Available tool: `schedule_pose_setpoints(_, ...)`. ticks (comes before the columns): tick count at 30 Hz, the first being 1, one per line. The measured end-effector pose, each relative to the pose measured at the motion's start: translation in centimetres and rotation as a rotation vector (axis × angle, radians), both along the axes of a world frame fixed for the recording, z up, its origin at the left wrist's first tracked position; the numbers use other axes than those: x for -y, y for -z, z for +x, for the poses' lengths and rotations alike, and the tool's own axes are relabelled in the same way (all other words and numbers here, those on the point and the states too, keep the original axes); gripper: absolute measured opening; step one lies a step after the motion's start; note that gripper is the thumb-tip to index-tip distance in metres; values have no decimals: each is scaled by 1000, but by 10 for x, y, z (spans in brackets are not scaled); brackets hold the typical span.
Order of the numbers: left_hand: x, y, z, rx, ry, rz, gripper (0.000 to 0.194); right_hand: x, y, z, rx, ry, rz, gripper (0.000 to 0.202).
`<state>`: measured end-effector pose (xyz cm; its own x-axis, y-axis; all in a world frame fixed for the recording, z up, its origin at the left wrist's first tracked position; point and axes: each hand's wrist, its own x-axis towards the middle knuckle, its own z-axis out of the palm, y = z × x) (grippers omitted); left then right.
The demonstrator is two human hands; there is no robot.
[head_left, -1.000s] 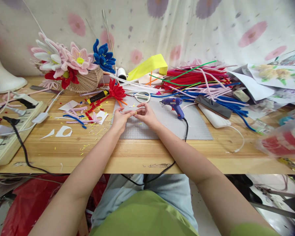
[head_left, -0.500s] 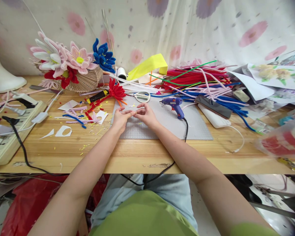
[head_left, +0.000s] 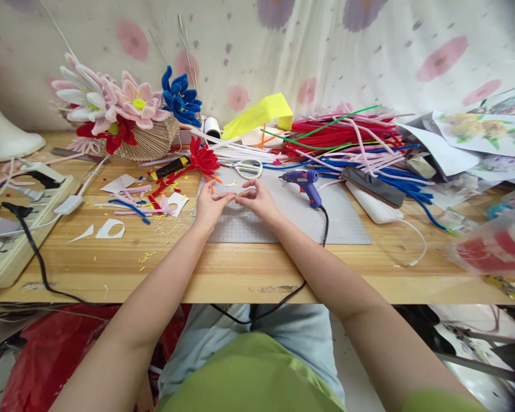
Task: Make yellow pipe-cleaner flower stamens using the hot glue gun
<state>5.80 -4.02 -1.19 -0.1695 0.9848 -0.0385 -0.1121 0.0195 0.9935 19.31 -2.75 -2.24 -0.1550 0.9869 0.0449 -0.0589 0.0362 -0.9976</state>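
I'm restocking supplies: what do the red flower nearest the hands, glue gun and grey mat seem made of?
Red flower: probably chenille, matte; fuzzy petals.
Glue gun: likely hard plastic, semi-gloss; smooth moulded body.
Grey mat: perhaps vinyl, matte; flat, printed grid.

One head-worn camera looks forward and down over the table [head_left: 244, 272] toward the curtain [head_left: 309, 51].

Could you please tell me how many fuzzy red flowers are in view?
2: one fuzzy red flower is just beyond the left hand, another low in the flower arrangement; more may be hidden there.
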Motion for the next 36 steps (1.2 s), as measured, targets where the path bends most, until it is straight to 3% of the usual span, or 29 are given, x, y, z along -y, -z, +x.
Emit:
schedule_pose_setpoints(9, -4, 6, -2, -65, 29, 2, 86, -3, 1, 3, 13, 39, 42, 41)
schedule_pose_setpoints(14, -4, 5, -1, -23, -25, -7, 93, -4, 3, 3, -4, 18, 45, 41)
schedule_pose_setpoints(23, -1, -1, 0, -31, -88, -23, 77, -1, 0, 1, -111, -40, 4, 46)
schedule_pose_setpoints(28, -1, -2, 1, 61, -78, -60, 68, 1, -2, 1, -150, -55, -5, 46)
schedule_pose_setpoints(36, -2, -1, 1, 174, -39, -112, 75, 2, 2, -2, -48, -109, 45, 50)
